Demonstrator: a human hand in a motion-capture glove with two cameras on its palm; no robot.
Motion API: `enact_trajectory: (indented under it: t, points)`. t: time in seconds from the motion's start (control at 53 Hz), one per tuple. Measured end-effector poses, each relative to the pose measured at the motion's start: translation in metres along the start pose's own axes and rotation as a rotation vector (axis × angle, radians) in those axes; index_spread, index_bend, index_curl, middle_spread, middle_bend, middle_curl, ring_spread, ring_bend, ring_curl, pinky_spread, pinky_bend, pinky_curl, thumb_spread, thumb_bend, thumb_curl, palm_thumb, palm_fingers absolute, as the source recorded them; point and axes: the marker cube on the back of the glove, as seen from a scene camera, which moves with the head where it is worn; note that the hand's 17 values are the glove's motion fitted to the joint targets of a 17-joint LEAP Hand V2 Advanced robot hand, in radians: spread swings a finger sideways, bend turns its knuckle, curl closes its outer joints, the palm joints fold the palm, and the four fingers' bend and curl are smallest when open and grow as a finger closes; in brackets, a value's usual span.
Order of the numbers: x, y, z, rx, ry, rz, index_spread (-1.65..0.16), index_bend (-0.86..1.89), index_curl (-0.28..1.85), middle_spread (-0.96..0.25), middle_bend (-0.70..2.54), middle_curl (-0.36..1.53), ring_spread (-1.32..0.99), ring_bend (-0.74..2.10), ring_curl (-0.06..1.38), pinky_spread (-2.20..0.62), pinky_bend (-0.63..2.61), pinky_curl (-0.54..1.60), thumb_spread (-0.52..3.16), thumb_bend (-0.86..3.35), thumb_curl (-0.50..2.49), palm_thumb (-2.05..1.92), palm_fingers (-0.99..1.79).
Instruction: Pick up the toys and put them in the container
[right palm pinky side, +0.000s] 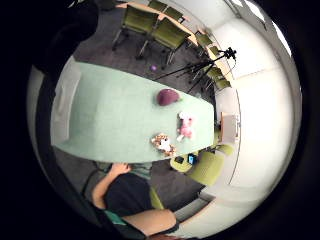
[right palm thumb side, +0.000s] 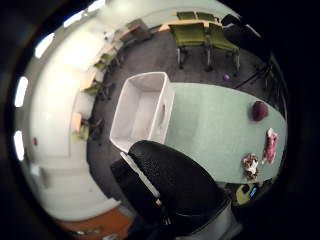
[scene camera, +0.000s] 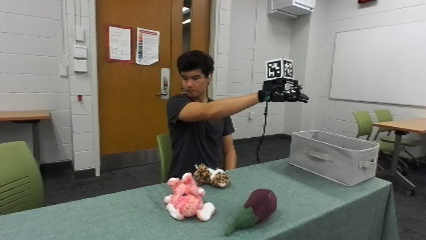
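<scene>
Three soft toys lie on the green table (scene camera: 319, 210): a pink plush animal (scene camera: 187, 201), a spotted brown plush (scene camera: 212, 176) behind it, and a dark purple eggplant plush (scene camera: 255, 208). The pale fabric container (scene camera: 333, 156) stands at the table's end. My gloved right hand (scene camera: 283, 94) is raised high in the air on an outstretched arm, above the table between the toys and the container, fingers stretched out and holding nothing. The palm views look down on the eggplant (right palm pinky side: 167, 96), the pink plush (right palm pinky side: 186, 126), the spotted plush (right palm pinky side: 163, 143) and the container (right palm thumb side: 142, 107), which has nothing in it. The gloved thumb (right palm thumb side: 170, 185) shows there.
Green chairs (scene camera: 14, 177) and a wooden table (scene camera: 403, 125) stand around the room. A camera tripod (right palm pinky side: 210, 65) stands on the floor past the table's far side. A small purple ball (right palm pinky side: 153, 67) lies on the carpet.
</scene>
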Motion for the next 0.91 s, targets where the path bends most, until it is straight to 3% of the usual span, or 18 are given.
enact_trajectory:
  t: [0.207, 0.415, 0.547, 0.735, 0.905]
  points:
    - [0.009, 0.001, 0.003, -0.004, -0.014, 0.006, -0.21, 0.18, 0.14, -0.08, 0.26, 0.12, -0.24, 0.27, 0.09, -0.09, 0.41, 0.17, 0.82, -0.11, 0.02, -0.16, 0.32]
    - [0.014, 0.009, 0.003, -0.002, 0.008, -0.005, -0.25, 0.19, 0.2, -0.1, 0.27, 0.18, -0.29, 0.28, 0.12, -0.1, 0.41, 0.21, 0.97, -0.1, 0.04, -0.16, 0.28]
    - [0.031, 0.047, -0.014, 0.011, 0.071, -0.017, -0.26, 0.2, 0.23, -0.1, 0.27, 0.21, -0.31, 0.28, 0.13, -0.11, 0.41, 0.23, 1.0, -0.11, 0.05, -0.16, 0.29]
    - [0.113, 0.085, -0.008, 0.023, 0.053, 0.054, -0.27, 0.19, 0.28, -0.12, 0.26, 0.24, -0.33, 0.29, 0.15, -0.11, 0.42, 0.26, 1.0, -0.11, 0.06, -0.17, 0.31]
    - [0.179, 0.114, 0.041, -0.02, 0.058, 0.087, -0.28, 0.19, 0.31, -0.12, 0.26, 0.27, -0.34, 0.3, 0.16, -0.11, 0.42, 0.28, 0.98, -0.12, 0.06, -0.17, 0.31]
